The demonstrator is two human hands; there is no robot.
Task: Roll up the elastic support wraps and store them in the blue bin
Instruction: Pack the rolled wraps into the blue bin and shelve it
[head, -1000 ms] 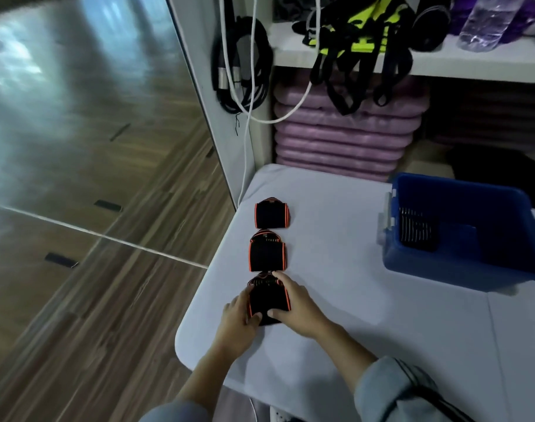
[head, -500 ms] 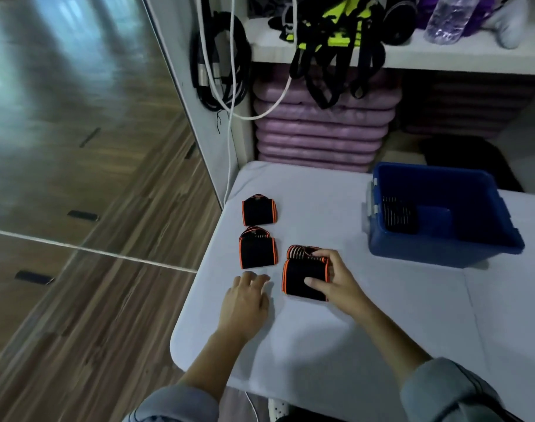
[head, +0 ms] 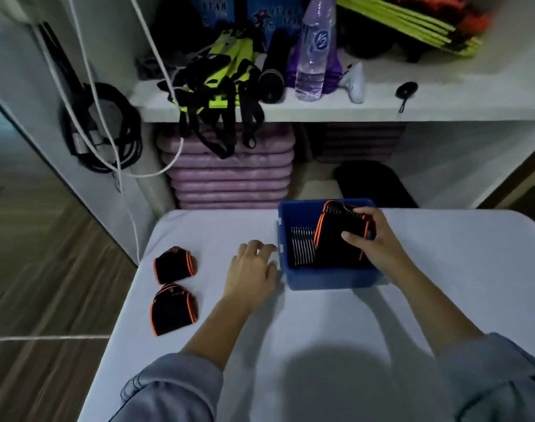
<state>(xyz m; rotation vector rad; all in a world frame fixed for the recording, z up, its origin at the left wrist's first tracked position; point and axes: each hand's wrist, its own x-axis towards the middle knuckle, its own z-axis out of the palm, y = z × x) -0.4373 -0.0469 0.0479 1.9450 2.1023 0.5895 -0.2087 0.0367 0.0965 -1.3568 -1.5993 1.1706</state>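
Right hand (head: 379, 242) is closed round a rolled wrap (head: 336, 236), thumb on the near face, fingers curled over the top. The rolled wrap is held inside the mouth of the blue bin (head: 321, 281), tilted, upper edge leaning away toward the bin's far wall; the long axis runs roughly left-right and the orange-trimmed ends face left and right. A black ribbed piece (head: 301, 248) is seen in the bin just left of it.

Left hand (head: 251, 269) is laid palm-down on the table (head: 321, 330), fingers relaxed and holding nothing, fingertips at the bin's left wall.

Two more rolls are kept by the table's left edge: far wrap (head: 175, 264) and near wrap (head: 172, 309), just beside each other, orange trims at left and right. Small writing on the near wrap is unreadable.

On the shelf (head: 321, 112) behind, "K2" is read on a clear bottle (head: 313, 56); "STAR" is read on a blue pack (head: 214, 7).
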